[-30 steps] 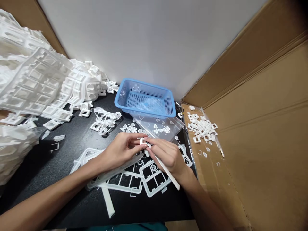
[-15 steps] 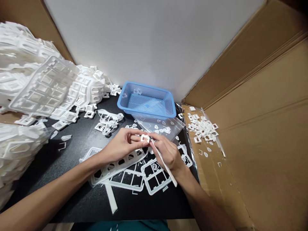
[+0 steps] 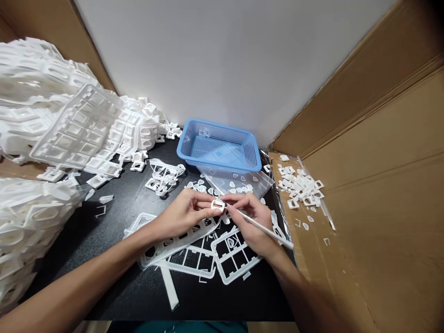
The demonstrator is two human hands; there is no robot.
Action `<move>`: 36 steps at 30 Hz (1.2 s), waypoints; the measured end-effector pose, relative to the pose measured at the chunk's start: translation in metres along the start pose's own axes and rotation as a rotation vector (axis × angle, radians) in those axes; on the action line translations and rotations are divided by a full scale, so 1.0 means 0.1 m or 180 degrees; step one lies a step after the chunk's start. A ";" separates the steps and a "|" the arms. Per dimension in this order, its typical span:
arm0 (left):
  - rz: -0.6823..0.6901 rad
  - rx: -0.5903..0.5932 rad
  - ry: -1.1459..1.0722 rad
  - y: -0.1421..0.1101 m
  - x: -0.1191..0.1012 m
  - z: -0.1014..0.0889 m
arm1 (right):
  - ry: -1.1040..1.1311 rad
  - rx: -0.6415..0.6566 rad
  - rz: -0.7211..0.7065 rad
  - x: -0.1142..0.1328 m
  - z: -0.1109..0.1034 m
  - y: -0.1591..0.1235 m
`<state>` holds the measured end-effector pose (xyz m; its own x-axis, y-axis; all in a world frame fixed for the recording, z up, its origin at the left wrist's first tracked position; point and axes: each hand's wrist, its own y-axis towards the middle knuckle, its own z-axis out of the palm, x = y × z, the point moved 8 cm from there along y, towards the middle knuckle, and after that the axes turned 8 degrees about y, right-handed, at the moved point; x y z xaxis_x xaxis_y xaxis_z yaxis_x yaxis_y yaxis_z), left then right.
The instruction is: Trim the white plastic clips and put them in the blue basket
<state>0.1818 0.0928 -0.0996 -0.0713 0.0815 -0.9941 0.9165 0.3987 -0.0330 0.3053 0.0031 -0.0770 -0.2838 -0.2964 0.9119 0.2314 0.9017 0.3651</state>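
Between thumb and fingers, my left hand [image 3: 189, 210] pinches a small white plastic frame [image 3: 218, 205] with an opening through it. My right hand [image 3: 255, 219] is closed round a thin white stick [image 3: 265, 229], whose far end meets the edge of the frame. Its near end points down and right past my wrist. Below my hands lie white sprue frames [image 3: 231, 259] with rectangular windows. Small white offcuts [image 3: 201, 186] are scattered just beyond my fingers. The exact tip of the stick is hidden by my fingertips.
A blue perforated basket [image 3: 219, 145] stands by the wall on a clear plastic bag. Stacked white moulded sheets [image 3: 79, 129] fill the left side. Loose white frames [image 3: 300, 185] are heaped on the cardboard [image 3: 308, 249] to the right. A flat white strip [image 3: 169, 287] lies near the front edge.
The small frame has turned in my left fingers, so its opening now faces me. My right hand has rotated, swinging the stick's near end to the right. The whole view has shifted slightly.
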 end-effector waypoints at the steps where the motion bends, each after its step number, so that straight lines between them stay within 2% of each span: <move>1: -0.0012 0.0001 0.0029 0.00 0.01 0.00 | 0.0254 0.0034 0.0210 -0.03 -0.02 0.01; 4: -0.0051 -0.0028 0.0197 0.00 0.03 0.01 | 0.0709 0.0170 0.0519 -0.07 -0.07 0.04; 8: -0.0039 -0.0034 0.0434 -0.01 0.02 0.02 | 0.0709 0.0304 0.0690 -0.09 -0.10 0.04; 19: 0.0107 -0.0015 0.0851 -0.01 -0.06 0.07 | 0.0361 0.0463 0.0698 0.00 -0.16 0.08; 25: 0.0145 -0.0178 0.0950 -0.03 -0.03 0.05 | 0.0285 0.0298 0.0471 0.04 -0.17 0.08; 36: -0.0029 0.0002 0.1120 -0.04 0.01 0.04 | 0.0676 0.0595 0.0892 0.01 -0.12 0.05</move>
<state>0.1794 0.0878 -0.1008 -0.2108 0.3879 -0.8973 0.9154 0.4003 -0.0420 0.3173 0.0035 -0.0715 -0.0304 -0.0716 0.9970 0.0936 0.9928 0.0742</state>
